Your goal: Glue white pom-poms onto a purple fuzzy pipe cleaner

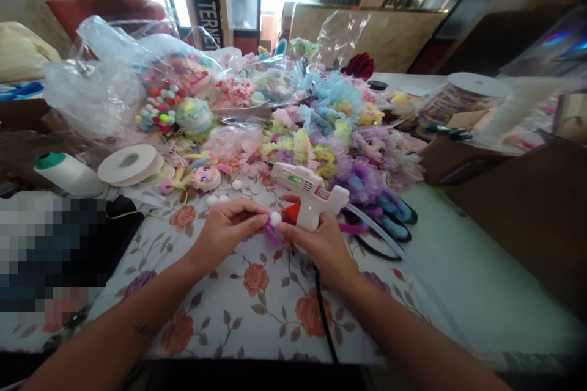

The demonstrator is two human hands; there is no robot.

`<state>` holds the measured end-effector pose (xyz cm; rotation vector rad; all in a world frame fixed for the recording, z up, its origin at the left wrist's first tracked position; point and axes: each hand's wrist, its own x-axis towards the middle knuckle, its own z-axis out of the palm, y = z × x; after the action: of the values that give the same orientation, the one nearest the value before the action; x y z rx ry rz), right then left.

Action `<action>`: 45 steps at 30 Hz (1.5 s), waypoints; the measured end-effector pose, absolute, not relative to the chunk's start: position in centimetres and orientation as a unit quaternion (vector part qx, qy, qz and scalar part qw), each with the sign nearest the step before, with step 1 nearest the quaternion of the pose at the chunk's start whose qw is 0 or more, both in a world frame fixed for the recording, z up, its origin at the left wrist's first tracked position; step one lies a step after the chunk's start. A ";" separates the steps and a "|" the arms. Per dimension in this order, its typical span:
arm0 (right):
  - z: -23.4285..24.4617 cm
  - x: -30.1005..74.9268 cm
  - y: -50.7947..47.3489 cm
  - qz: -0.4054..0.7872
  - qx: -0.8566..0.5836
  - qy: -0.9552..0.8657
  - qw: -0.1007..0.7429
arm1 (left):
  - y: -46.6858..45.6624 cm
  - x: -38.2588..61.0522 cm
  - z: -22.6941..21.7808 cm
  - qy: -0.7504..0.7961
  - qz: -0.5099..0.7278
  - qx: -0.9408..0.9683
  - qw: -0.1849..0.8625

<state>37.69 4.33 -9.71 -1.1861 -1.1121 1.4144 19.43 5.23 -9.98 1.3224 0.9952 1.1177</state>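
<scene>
My left hand [227,226] pinches a small purple piece of fabric or ribbon [274,235] between thumb and fingertips. A small white ball [276,219], like a pompom, sits against that piece. My right hand [328,247] is closed around the handle of a white hot glue gun [309,198] with a red trigger. The gun's nozzle points left and away from me, beyond the white ball. My right thumb reaches to the ball and the purple piece. A clear glue stick [385,232] trails from the back of the gun. A few loose white balls [236,184] lie beyond my left hand.
A heap of frilly pastel fabric [298,140] and plastic bags [105,79] spreads across the back. At left are a thread cone [68,174] and a ribbon spool [128,165]. A doll with purple hair [373,146] lies right, near a cardboard box [518,195]. A black cord [323,311] runs toward me.
</scene>
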 end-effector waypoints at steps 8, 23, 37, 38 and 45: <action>-10.1 37.6 4.4 0.596 -0.471 -0.444 0.475 | 5.2 19.5 -9.9 0.423 0.462 0.545 0.558; -9.8 37.1 4.0 0.588 -0.483 -0.437 0.480 | 5.2 19.8 -10.2 0.446 0.453 0.526 0.565; -10.1 37.2 4.1 0.559 -0.497 -0.455 0.483 | 5.0 19.7 -9.7 0.452 0.465 0.581 0.492; -10.2 37.2 4.1 0.557 -0.496 -0.459 0.482 | 4.9 19.7 -9.7 0.447 0.466 0.588 0.487; -10.5 37.1 4.0 0.554 -0.491 -0.458 0.492 | 5.0 19.8 -10.0 0.432 0.471 0.587 0.497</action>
<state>37.08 4.01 -10.48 -1.1921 -1.1103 1.3440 19.79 4.96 -9.97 1.4218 1.0452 1.1404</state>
